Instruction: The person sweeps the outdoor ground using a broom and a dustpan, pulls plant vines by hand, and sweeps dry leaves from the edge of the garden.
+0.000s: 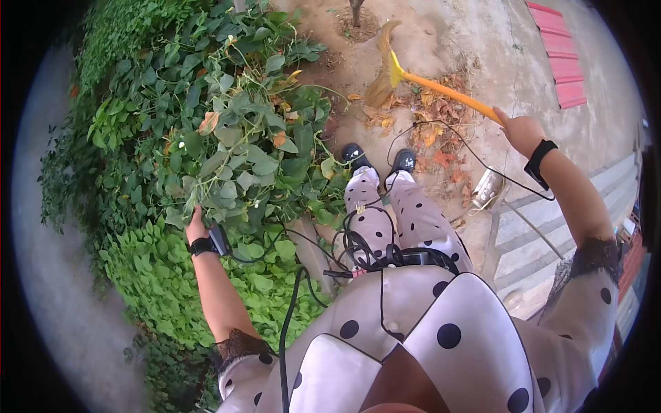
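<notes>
My right hand (523, 134) is closed round the end of an orange handle. It belongs to a broom (447, 93) with a yellow collar and straw-coloured bristles, which rest on the ground among dry leaves (441, 155). On the other side, my left hand (196, 226) is at a bunch of leafy vine (237, 168) with small white flowers. Its thumb points up along the stems, and the fingers are closed on them, partly hidden by leaves. Each wrist carries a black strap, the left one with a small dark device.
Dense green plants (227, 282) fill the left side, bordered by a low edging (310, 251). Black cables (361, 244) hang at my waist and run to both wrists. A thin tree trunk (356, 14) stands ahead. Red corrugated sheeting (559, 55) lies right, with pale steps (533, 237) below.
</notes>
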`<state>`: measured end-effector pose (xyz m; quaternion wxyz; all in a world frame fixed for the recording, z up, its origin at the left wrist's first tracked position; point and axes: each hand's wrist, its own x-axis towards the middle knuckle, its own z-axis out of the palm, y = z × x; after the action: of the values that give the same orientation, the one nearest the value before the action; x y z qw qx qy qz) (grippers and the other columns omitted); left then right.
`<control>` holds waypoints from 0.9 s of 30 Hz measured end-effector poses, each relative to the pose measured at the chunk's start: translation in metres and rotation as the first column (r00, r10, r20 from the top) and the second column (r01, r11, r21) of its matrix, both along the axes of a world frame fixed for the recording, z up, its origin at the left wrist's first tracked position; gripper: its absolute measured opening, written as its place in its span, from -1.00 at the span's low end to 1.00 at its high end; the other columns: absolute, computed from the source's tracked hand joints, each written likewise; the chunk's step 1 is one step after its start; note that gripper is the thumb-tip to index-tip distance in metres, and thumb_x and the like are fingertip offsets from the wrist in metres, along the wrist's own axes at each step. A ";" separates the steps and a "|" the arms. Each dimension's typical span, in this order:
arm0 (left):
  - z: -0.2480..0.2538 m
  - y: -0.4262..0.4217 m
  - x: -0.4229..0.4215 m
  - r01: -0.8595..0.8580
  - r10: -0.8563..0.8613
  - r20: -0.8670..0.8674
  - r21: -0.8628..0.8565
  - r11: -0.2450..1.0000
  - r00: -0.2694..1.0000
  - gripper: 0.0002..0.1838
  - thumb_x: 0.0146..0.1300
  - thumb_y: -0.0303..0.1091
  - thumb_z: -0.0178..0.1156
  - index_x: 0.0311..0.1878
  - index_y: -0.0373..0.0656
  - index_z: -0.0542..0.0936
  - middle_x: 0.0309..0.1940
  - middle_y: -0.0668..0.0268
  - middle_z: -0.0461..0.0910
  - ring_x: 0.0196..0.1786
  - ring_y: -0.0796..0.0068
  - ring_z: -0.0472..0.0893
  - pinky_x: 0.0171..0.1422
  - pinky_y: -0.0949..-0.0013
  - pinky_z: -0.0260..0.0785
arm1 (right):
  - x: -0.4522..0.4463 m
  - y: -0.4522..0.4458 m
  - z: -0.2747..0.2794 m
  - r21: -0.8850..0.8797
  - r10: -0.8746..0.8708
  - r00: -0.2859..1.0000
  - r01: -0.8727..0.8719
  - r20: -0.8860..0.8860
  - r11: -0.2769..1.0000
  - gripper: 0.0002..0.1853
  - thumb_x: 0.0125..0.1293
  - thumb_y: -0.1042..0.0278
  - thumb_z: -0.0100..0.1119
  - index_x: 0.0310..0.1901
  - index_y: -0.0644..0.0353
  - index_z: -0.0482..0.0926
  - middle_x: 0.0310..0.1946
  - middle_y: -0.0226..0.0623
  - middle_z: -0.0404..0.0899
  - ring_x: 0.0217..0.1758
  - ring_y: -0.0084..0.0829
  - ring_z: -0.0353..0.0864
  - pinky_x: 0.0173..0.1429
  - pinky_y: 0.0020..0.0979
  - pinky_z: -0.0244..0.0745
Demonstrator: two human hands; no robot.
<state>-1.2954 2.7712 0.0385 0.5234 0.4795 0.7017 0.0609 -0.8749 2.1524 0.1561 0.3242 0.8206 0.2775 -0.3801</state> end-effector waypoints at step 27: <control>0.042 -0.037 0.038 -0.005 0.001 0.099 0.041 0.999 0.995 -0.55 0.06 -0.30 0.27 0.00 -0.25 0.42 -0.14 0.17 0.50 -0.25 0.24 0.57 -0.32 0.11 0.50 | -0.023 0.001 -0.060 0.031 -0.239 0.970 0.241 -0.050 0.970 -0.57 0.32 0.20 -0.25 0.22 0.03 0.20 -0.26 -0.12 0.56 -0.18 -0.21 0.58 -0.12 -0.22 0.46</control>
<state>-1.2573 2.7345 0.0804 0.5475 0.4857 0.6741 0.0997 -0.8980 2.1537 0.0962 0.2540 0.8450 0.1907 -0.4301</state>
